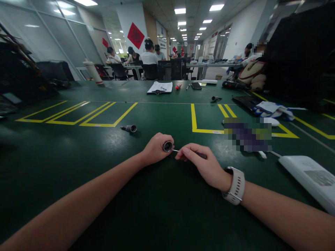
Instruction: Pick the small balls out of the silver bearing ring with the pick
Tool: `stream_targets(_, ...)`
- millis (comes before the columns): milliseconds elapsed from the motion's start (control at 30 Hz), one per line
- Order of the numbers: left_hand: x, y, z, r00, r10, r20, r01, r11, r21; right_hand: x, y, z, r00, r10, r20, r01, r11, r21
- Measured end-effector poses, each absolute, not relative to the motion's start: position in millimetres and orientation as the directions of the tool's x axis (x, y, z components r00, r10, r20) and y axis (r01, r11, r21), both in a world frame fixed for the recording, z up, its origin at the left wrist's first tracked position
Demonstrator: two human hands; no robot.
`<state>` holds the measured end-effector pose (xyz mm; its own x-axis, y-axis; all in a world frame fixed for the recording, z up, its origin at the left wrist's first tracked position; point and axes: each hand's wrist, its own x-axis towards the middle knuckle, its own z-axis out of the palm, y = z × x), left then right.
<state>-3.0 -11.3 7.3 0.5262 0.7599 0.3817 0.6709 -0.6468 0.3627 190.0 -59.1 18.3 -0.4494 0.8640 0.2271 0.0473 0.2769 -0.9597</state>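
Note:
My left hand (pixel 157 149) is wrapped round a dark metal cylindrical part (pixel 168 146), whose round open end faces me. Between the fingers of my right hand (pixel 200 158) is a screwdriver (pixel 202 155) with a dark handle. Its thin shaft points left and meets the side of the cylindrical part; the exact contact is hidden at my left fingers. Just below, a tiny dark piece (pixel 171 156) shows, too small to name. A similar cylindrical part (pixel 130 128) with a narrow tail lies on the green table (pixel 125 216), beyond my left forearm.
Another dark part (pixel 215 99) lies farther back, near a clipboard with papers (pixel 160 87) and a phone (pixel 196 85). To the right are blue-white gloves (pixel 273 111) and a white box (pixel 310 177) with a cable. A bottle (pixel 93 73) stands back left. People sit at distant tables.

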Motion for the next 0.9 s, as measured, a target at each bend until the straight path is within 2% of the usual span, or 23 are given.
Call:
stream_targets(100,-2,-12,8,0.52,0.771,0.368,0.683,-0.634,0.363,191,-58,17,-0.461,0.858,0.225,0.014,0.26,-0.965)
stream_targets(200,-2,-12,7,0.53,0.77,0.355,0.681,-0.636,0.362,192,-60,17,-0.415,0.865,0.283,0.014,0.316,-0.948)
stream_targets(433,-3,-11,6,0.572,0.751,0.329,0.696,-0.657,0.288,188,-65,21,-0.35,0.861,0.37,0.216,0.458,-0.862)
stream_targets(500,-3,-11,5,0.605,0.727,0.326,0.677,-0.684,0.27,188,-63,21,-0.348,0.877,0.332,0.169,0.407,-0.898)
stream_targets(600,-3,-11,5,0.633,0.702,0.327,0.655,-0.71,0.258,189,-56,18,-0.342,0.918,0.2,-0.043,0.197,-0.979)
stream_targets(733,-3,-11,7,0.641,0.691,0.333,0.63,-0.722,0.285,190,-47,10,-0.358,0.933,0.024,-0.285,-0.085,-0.955)
stream_targets(800,-3,-11,7,0.633,0.698,0.335,0.632,-0.716,0.297,190,-46,8,-0.351,0.936,0.005,-0.314,-0.112,-0.943)
stream_targets(900,-3,-11,7,0.614,0.715,0.335,0.655,-0.698,0.289,190,-50,10,-0.302,0.948,0.102,-0.244,0.027,-0.969)
